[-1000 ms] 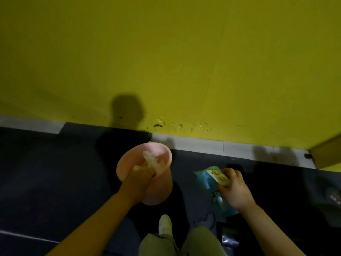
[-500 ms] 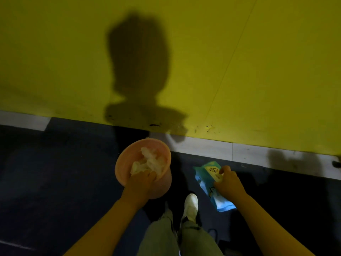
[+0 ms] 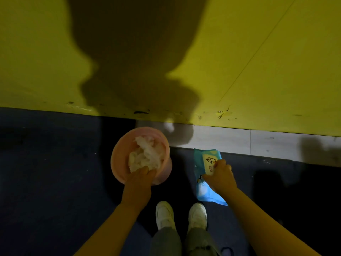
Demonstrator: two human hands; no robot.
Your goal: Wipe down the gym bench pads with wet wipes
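A pink plastic bin [image 3: 120, 156] holds crumpled white used wipes [image 3: 145, 157]. My left hand [image 3: 138, 183] grips the bin at its near rim, fingers curled over the edge and touching the wipes. A blue pack of wet wipes [image 3: 204, 191] with a yellow label [image 3: 209, 159] hangs in my right hand [image 3: 220, 177], which pinches it near the label. Both are held above the dark floor, in front of my two white shoes. No bench pad is in view.
A yellow wall [image 3: 258, 61] stands straight ahead, with my shadow across it. A pale strip [image 3: 239, 141] runs along its foot. Dark blue floor [image 3: 46, 182] spreads to the left and right. My white shoes [image 3: 180, 215] are below the hands.
The wall has come closer and my shadow on it has grown. My feet now stand side by side. Both hands keep their hold on the bin and the pack.
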